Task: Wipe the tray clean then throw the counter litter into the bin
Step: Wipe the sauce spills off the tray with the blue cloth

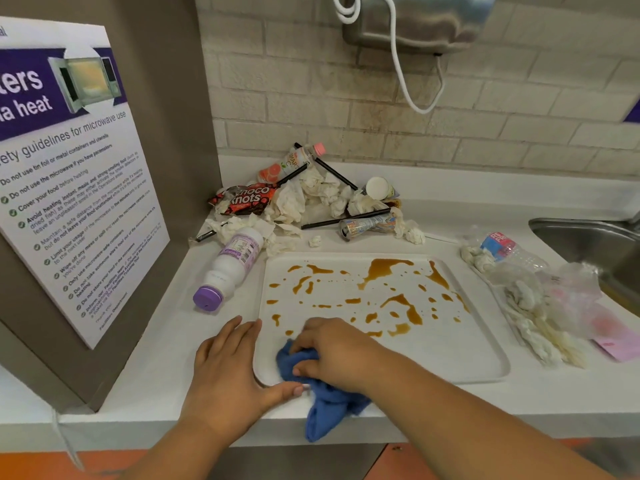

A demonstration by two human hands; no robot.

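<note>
At the far left of the frame a microwave safety poster [69, 168] stood against a grey panel. Just right of it, a white bottle with a purple cap [232, 265] lay on its side on the white bench [450, 400], near the tray's upper left corner.

The left hand [225, 368] lay flat on the bench at the tray's lower left corner. Its grip was fully open and held nothing, the fingers straight and touching the tray's left rim, the thumb reaching along the near rim.

The white tray [450, 351] sat in the middle of the frame, square to the bench edge, with brown spills [388, 268] scattered over its upper half. The right hand [339, 355] rested on the tray's lower left part, its grip closed round a blue cloth [329, 407], the fingers curled into the fabric. The cloth's loose end hung over the bench edge.

Behind the tray, against the tiled wall, lay a heap of litter: a chocolate snack packet [247, 199], crumpled tissues [311, 199], black straws [346, 220], a crushed can [367, 225] and a juice bottle with a pink cap [294, 161].

Right of the tray lay a crushed clear bottle [509, 249], more tissues and plastic wrap [540, 306], and a pink paper [616, 344]. A steel sink [588, 244] showed at the right edge.
</note>
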